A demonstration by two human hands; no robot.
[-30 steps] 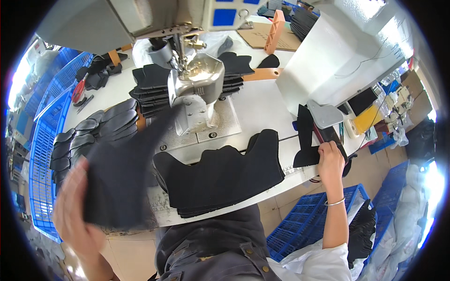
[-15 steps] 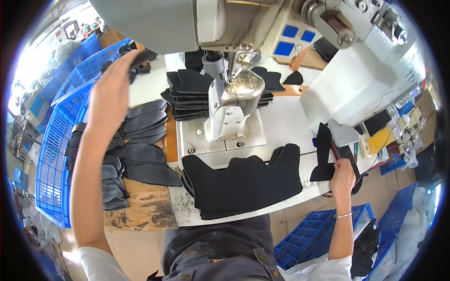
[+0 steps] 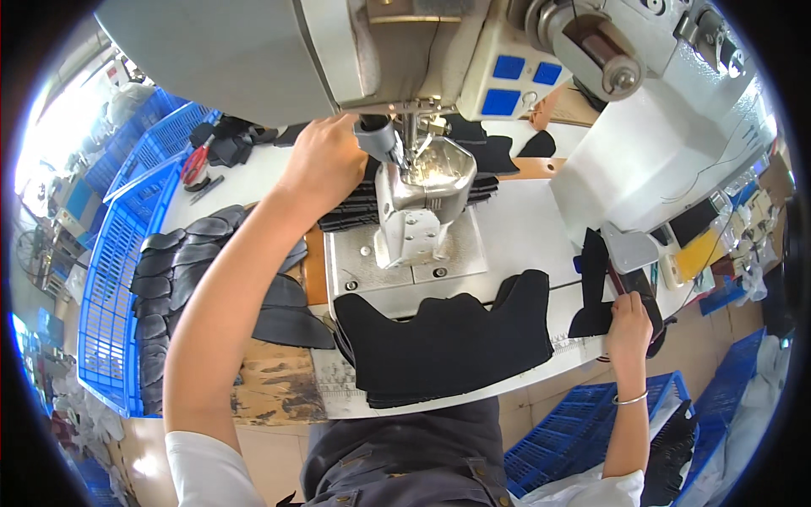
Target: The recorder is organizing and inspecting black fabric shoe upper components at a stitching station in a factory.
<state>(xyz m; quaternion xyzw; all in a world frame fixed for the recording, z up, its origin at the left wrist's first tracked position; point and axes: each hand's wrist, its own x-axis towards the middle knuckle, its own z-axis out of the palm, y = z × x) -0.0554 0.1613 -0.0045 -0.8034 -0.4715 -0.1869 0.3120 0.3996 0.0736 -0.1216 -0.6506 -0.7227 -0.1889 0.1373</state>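
Observation:
My left hand (image 3: 325,165) is at the upper left of the sewing machine's metal post (image 3: 416,224), its fingers curled and partly hidden. What they hold, if anything, cannot be made out. Below that hand, a stack of black pieces (image 3: 348,215) lies beside the post. At the table's right edge, my right hand (image 3: 630,328) is closed on the lower end of a narrow black fabric piece (image 3: 594,270). Between my arms, a stack of wide, notched black fabric pieces (image 3: 448,346) lies by the table's front edge.
Rows of dark curved pieces (image 3: 190,262) lie left of the machine, partly behind my left forearm. Blue crates (image 3: 106,338) stand along the left side, and another blue crate (image 3: 553,431) is below the right edge. Red-handled scissors (image 3: 196,165) rest at the far left.
My left hand has come from the far left, over the table, to the machine's post. My right hand keeps its grip at the right edge. The whole view has shifted slightly.

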